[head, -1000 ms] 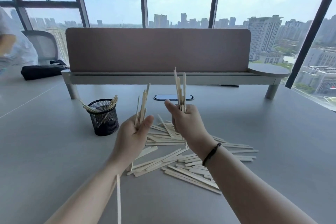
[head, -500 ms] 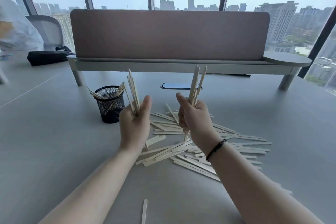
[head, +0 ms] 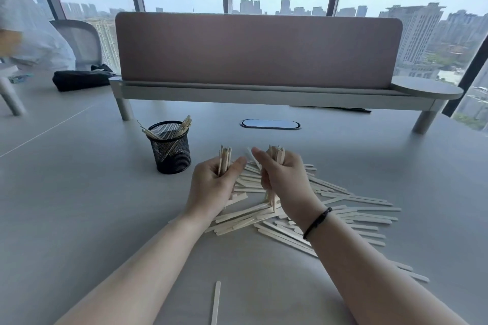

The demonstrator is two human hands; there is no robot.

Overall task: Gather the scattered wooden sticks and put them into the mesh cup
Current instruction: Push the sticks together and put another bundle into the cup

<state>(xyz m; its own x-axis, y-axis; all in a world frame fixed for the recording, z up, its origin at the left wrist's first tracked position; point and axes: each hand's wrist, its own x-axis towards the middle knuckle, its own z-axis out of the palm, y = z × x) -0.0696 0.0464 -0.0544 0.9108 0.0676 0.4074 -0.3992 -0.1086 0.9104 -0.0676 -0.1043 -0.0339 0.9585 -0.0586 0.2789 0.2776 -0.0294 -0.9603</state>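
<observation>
Stretching away beneath my arms, the grey surface (head: 79, 206) carried everything, with a pink divider panel (head: 258, 47) standing on a raised shelf along its far side. A wide heap of scattered wooden sticks (head: 353, 208) lay flat in front of me, spreading mostly to the right under my right forearm. The black mesh cup (head: 171, 152) stood upright to the left of the heap, apart from it, with a few sticks already leaning inside and poking over its rim. My left hand (head: 211, 187) hovered just above the heap's left edge, its fingers clamped around a small upright bundle of sticks (head: 224, 158) whose tops rose above my fist. My right hand (head: 284, 179) was beside it, fingers likewise closed around a second bundle (head: 276, 153), the lower ends reaching down to the heap. A thin black band (head: 317, 222) circled my right wrist. One lone stick (head: 216, 301) lay near the front edge, well apart from the rest.
</observation>
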